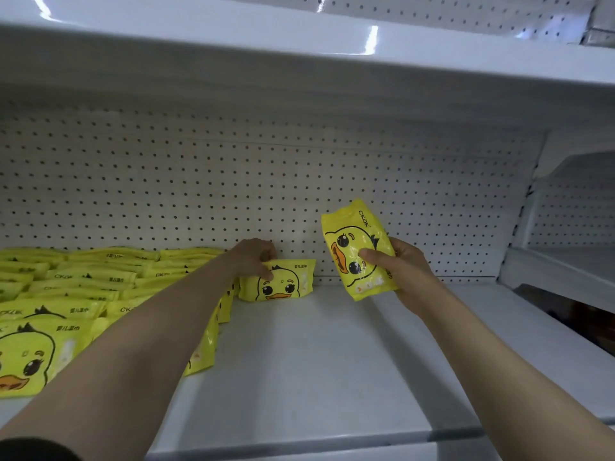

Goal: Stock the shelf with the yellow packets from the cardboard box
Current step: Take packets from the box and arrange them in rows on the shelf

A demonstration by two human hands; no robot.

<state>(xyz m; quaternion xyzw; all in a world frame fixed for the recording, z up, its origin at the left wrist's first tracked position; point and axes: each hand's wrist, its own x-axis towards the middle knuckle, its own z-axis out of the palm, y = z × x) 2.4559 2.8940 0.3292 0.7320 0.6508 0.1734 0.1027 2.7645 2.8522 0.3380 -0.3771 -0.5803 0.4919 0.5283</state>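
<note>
Several yellow duck-print packets (83,287) lie stacked in rows on the left part of the white shelf (316,361). My left hand (254,257) reaches to the back of the shelf and grips the top edge of one upright yellow packet (278,284) that stands by the pegboard wall, just right of the rows. My right hand (399,271) holds a second yellow packet (357,251) upright in the air above the shelf, to the right of the first. The cardboard box is out of view.
A white pegboard back wall (233,194) closes the rear. An upper shelf (299,54) overhangs close above. A neighbouring shelf bay (565,261) adjoins on the right, past a white upright. The shelf's front lip (299,450) runs along the bottom.
</note>
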